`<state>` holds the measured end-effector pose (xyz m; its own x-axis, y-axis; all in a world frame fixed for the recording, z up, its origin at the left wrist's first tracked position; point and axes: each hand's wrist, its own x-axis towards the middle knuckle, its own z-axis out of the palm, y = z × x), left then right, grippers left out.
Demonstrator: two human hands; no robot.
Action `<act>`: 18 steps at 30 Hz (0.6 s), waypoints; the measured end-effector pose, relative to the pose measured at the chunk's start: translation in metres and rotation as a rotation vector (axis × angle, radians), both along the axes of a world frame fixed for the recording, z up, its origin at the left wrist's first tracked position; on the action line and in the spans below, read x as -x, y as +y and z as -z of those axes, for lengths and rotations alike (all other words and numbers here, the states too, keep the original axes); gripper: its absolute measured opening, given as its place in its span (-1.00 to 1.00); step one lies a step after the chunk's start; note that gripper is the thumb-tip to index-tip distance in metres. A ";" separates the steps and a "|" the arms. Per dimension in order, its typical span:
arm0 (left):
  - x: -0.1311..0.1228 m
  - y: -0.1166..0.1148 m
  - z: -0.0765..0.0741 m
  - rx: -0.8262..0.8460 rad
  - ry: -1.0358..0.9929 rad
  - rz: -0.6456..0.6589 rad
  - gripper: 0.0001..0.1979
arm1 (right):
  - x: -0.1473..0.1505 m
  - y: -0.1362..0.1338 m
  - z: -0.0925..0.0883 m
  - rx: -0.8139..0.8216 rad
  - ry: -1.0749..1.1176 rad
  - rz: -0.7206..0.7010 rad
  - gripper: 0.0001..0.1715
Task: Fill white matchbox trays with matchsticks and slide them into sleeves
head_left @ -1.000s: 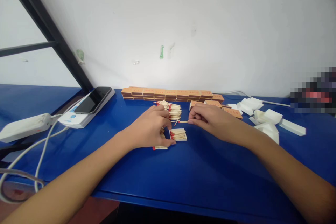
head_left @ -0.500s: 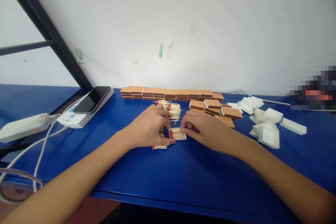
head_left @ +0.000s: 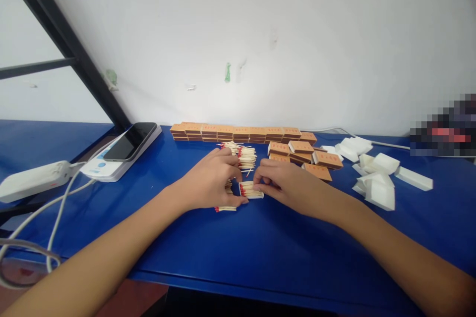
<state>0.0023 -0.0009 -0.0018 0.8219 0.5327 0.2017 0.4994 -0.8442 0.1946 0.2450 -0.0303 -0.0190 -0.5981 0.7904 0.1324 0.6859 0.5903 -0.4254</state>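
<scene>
A small white tray filled with red-tipped matches (head_left: pixel 250 189) lies on the blue table (head_left: pixel 230 247) between my hands. My left hand (head_left: pixel 210 181) rests curled beside the tray's left end, its thumb against the tray; a few matches stick out under it. My right hand (head_left: pixel 284 181) has its fingertips pinched on the tray's right end and on the matches in it. A loose heap of matches (head_left: pixel 243 154) lies just behind my left hand.
A row of stacked orange matchbox sleeves (head_left: pixel 238 133) lines the wall, with more loose sleeves (head_left: pixel 308 154) to the right. Empty white trays (head_left: pixel 375 171) lie scattered further right. At the left sit a phone on a white device (head_left: pixel 126 148), a white power strip (head_left: pixel 33 178) and cables.
My right hand carried a single match from in front of the heap down to the tray and now presses on the tray's right end. My left hand stayed put.
</scene>
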 end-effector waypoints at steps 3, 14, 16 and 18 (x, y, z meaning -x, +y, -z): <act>-0.001 -0.001 -0.001 0.005 0.005 -0.004 -0.62 | 0.000 0.001 -0.001 -0.015 0.009 0.002 -0.84; 0.000 0.000 0.000 -0.002 0.005 -0.002 -0.62 | 0.003 0.007 0.004 -0.134 0.054 0.077 -0.86; 0.001 0.000 -0.001 0.003 0.010 -0.004 -0.62 | 0.002 0.013 0.009 -0.114 0.043 0.072 -0.83; 0.001 0.000 -0.001 0.003 0.011 -0.002 -0.62 | 0.001 0.018 0.013 -0.086 0.050 0.064 -0.82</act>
